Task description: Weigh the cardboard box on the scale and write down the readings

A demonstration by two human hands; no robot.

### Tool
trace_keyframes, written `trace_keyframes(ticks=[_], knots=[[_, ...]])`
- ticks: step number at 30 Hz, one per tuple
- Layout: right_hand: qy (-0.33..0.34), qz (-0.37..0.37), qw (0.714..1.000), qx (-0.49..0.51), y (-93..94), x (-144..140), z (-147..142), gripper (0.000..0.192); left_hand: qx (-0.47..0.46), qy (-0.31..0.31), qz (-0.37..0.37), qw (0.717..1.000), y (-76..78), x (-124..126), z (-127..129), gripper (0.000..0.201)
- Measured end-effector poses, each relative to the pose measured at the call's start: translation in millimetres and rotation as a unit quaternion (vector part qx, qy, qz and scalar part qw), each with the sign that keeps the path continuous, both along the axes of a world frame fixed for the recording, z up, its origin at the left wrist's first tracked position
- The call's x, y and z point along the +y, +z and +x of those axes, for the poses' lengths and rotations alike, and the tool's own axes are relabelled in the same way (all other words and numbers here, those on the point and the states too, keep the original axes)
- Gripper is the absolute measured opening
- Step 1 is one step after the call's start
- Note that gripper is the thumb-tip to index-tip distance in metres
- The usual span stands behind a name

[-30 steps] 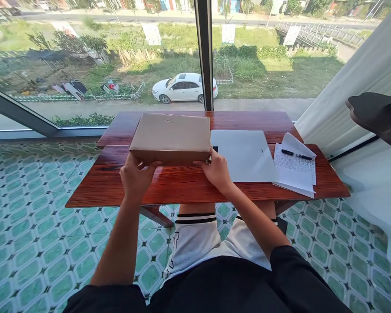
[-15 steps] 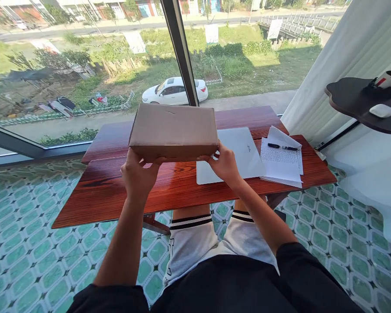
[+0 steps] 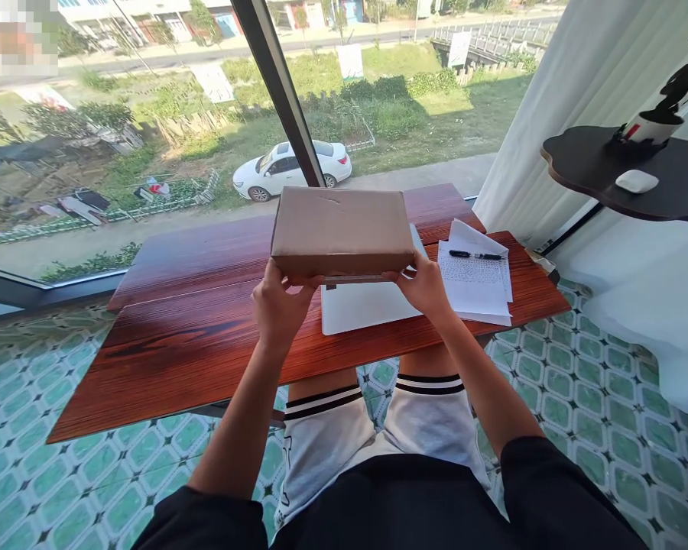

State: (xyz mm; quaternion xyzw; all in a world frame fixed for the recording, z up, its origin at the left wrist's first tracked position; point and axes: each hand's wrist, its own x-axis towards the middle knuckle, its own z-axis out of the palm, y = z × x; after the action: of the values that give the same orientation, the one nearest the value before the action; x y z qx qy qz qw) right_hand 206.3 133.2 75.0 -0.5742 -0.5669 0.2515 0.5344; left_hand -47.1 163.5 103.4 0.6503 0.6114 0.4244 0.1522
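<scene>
1. Sunlit glass fills the far side of the scene, with a white car (image 3: 291,169) parked outside; a red wooden table (image 3: 195,336) stands on green patterned tiles in front of it.
2. Left hand (image 3: 280,307) grips the near left underside of a cardboard box (image 3: 342,229), fingers curled beneath its edge.
3. That box is held up clear of the table, roughly level, above the far part of a white laptop (image 3: 367,304) lying closed on the wood.
4. Right hand (image 3: 426,288) clamps the box's near right corner, thumb on the front face.
5. Right of the laptop lie papers (image 3: 475,284) with a pen (image 3: 475,255) on top.
6. Both grips sit only along the near edge, so the far side could sag; a slip would probably drop the box onto the laptop.
</scene>
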Motion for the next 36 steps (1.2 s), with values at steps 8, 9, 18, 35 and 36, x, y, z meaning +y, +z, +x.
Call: trace_keyframes(ticks=[8,9,18,35,36], knots=[[0.023,-0.001,0.997,-0.079,2.9,-1.3,44.2,0.035,0.011,-0.013,-0.038,0.999,-11.3,-0.3,27.0,0.055],[0.019,0.001,0.995,-0.097,4.5,-1.7,48.4,0.034,0.017,-0.013,-0.04,0.999,-13.1,-0.7,29.5,0.055],[0.041,-0.008,0.991,-0.13,9.0,-5.2,76.0,0.037,0.011,-0.046,-0.052,0.998,-27.8,-2.7,47.9,0.062],[0.038,-0.036,0.984,-0.169,0.1,-4.2,94.0,0.033,-0.007,-0.091,-0.105,0.99,-40.2,-3.6,55.3,0.046],[0.04,-0.035,0.984,-0.168,-0.2,-4.5,94.5,0.033,-0.009,-0.091,-0.106,0.99,-40.7,-3.8,55.6,0.045]])
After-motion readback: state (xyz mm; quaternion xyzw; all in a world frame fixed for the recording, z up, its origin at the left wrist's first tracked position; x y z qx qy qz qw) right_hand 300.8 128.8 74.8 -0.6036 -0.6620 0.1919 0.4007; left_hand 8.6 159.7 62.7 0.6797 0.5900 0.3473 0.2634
